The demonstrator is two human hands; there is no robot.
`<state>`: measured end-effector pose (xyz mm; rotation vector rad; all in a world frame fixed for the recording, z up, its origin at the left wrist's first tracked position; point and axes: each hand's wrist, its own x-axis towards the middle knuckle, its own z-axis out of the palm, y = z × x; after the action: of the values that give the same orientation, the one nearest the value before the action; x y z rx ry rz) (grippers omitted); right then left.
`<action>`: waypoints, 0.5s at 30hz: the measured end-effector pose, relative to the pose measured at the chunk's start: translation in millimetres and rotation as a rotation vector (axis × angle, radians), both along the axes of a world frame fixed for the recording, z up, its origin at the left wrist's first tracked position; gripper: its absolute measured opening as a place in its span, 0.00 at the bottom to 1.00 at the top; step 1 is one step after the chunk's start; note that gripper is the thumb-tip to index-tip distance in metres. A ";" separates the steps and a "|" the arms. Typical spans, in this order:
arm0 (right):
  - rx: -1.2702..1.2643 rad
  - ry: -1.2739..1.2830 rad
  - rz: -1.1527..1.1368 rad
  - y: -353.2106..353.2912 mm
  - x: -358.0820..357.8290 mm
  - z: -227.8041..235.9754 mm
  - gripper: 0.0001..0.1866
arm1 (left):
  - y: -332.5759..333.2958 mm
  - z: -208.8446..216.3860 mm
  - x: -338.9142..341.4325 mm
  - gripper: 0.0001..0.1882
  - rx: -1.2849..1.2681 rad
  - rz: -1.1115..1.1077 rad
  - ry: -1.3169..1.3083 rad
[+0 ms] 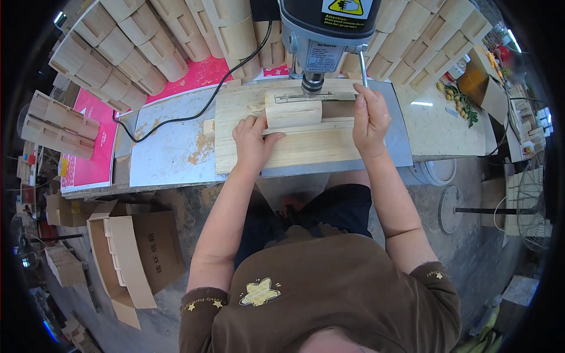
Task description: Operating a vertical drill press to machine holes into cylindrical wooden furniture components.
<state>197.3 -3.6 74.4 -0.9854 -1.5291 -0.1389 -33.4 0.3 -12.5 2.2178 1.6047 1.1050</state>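
Note:
A pale, rounded wooden block [293, 113] lies in a wooden jig [306, 144] beneath the chuck [312, 83] of a drill press [325, 44]. My left hand [253, 140] grips the block's left end, its fingers bent against the wood and its thumb lying along the front. With closed fingers, my right hand [372, 120] holds the metal feed lever [363, 69] at the machine's right side. A narrow metal strip [321, 97] crosses the jig close under the chuck. The bit's contact with the wood is too small to make out.
Stacked wooden pieces [129, 47] stand at the back left, more stacked pieces [432, 38] at the back right. A black cable [220, 88] curves over the table's left side. An open cardboard box [135, 259] and a white bucket [435, 172] are on the floor.

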 end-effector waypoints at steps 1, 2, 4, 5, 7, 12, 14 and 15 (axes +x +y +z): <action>0.036 -0.092 -0.023 -4.7 6.3 8.8 0.06 | -0.1 0.7 0.5 0.33 0.002 -0.003 0.001; 0.072 -0.182 -0.041 -7.4 8.1 23.1 0.04 | -1.2 3.6 1.0 0.29 0.012 0.018 0.008; 0.120 -0.105 -0.046 -4.9 7.1 66.2 0.04 | -3.5 6.7 2.8 0.24 0.020 0.038 0.016; 0.032 -0.118 -0.062 0.9 4.5 90.2 0.07 | -5.8 7.4 0.7 0.25 0.020 0.059 0.035; -0.128 -0.100 -0.128 27.0 -1.8 130.2 0.10 | -8.7 7.5 3.6 0.25 0.020 0.080 0.054; -0.401 -0.158 -0.245 95.6 20.3 171.9 0.20 | -2.8 13.6 46.7 0.27 0.024 -0.004 0.047; -0.271 -0.286 -0.262 112.3 17.3 156.5 0.19 | -4.6 11.1 36.9 0.28 0.013 0.031 0.074; -0.247 -0.266 -0.232 102.1 11.3 157.1 0.18 | -5.2 11.4 33.7 0.28 0.011 0.037 0.084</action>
<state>208.5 98.6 231.5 -1.3857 -1.6964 -0.2575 0.3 -4.9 -1.2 2.2786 1.6831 1.0461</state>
